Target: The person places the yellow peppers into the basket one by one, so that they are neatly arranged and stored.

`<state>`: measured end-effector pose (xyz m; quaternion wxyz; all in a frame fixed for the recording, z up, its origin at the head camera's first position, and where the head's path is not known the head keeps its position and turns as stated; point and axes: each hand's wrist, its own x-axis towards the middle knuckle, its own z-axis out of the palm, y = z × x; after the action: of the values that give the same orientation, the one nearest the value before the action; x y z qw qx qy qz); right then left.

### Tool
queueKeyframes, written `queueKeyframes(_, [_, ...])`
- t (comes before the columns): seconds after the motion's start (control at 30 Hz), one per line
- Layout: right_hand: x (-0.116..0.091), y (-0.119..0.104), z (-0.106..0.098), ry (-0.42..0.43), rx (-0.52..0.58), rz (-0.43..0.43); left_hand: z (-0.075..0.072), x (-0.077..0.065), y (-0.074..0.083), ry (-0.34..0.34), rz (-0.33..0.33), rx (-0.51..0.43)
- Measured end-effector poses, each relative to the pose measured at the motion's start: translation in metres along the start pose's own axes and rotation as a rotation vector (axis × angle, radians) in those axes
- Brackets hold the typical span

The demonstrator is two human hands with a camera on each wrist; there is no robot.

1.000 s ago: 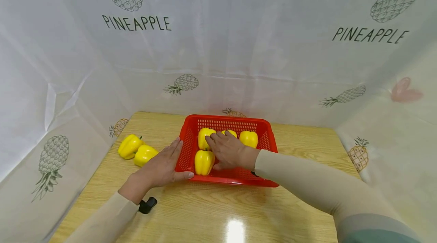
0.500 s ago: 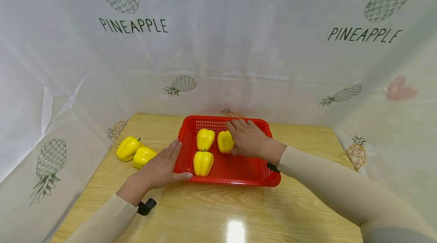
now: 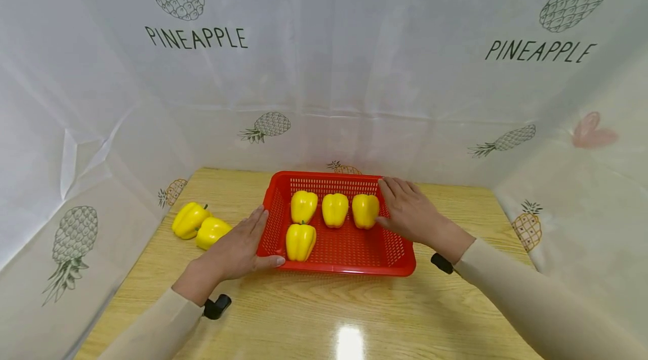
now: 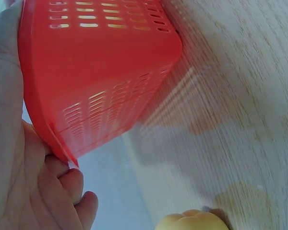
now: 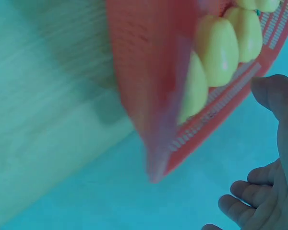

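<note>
On table point(image 3: 283, 315): red basket point(image 3: 344, 268), mouth up, long axis left-right.

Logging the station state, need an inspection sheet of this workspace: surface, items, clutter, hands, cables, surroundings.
Surface: wood-grain table, bright light reflection near the front.
Job's things: red basket, perforated, holding four yellow peppers, three along the back and one front left; two more peppers on the table left of it.
Clutter: nothing seen.
Hands: left hand rests against the basket's left end, thumb at the front corner; right hand at the right end, holding nothing. Black device at the left wrist, another black device at the right.
Cables: nothing seen.
Surroundings: pale sheeting with pineapple prints.
</note>
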<state>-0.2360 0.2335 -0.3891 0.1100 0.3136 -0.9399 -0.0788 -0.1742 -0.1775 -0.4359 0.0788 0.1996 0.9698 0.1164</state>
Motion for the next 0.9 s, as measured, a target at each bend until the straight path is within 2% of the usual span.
queueKeyframes(0.2, [-0.03, 0.005, 0.014, -0.003, 0.056, 0.056, 0.0, 0.0, 0.001, 0.005, -0.001, 0.002])
queueKeyframes(0.47, [-0.067, -0.008, 0.031, -0.059, 0.189, 0.16, 0.003, 0.002, 0.0, 0.008, -0.007, 0.005])
queueKeyframes(0.9, [-0.085, -0.022, 0.039, -0.098, 0.313, 0.237, 0.003, 0.001, 0.002, 0.009, -0.02, 0.01])
